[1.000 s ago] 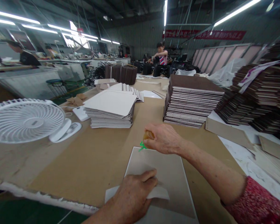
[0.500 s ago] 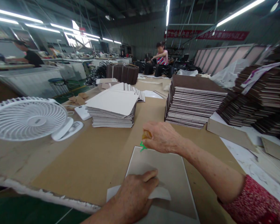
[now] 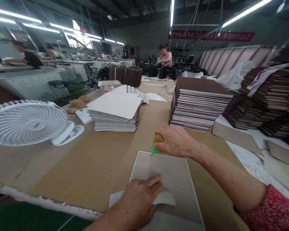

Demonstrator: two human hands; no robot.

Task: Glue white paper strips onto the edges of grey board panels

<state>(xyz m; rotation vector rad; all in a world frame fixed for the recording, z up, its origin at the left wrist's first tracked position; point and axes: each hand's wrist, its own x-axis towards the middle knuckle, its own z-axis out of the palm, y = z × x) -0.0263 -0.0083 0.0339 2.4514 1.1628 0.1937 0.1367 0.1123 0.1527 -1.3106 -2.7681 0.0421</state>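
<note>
A flat grey board (image 3: 173, 173) with thin white edges lies in front of me on brown sheeting. My left hand (image 3: 141, 197) is closed over a white paper strip (image 3: 167, 198) and presses it down on the board's lower half; the strip's ends stick out on both sides. At the board's far edge, my right hand (image 3: 175, 141) is closed around a small amber-yellow tool (image 3: 158, 138). Green strands (image 3: 154, 150) hang below it, near the board's far edge. Most of the tool is hidden in the fist, so its kind is unclear.
White boards (image 3: 115, 107) are stacked beyond my hands, left of a tall stack of dark brown boards (image 3: 199, 102). A white fan (image 3: 31, 123) and a phone (image 3: 84, 116) sit at the left. More brown pieces (image 3: 272, 96) pile up at the right. A co-worker (image 3: 165, 57) stands far back.
My right hand has moved a little to the right along the board's far edge with the amber tool. My left hand stays in place on the strip.
</note>
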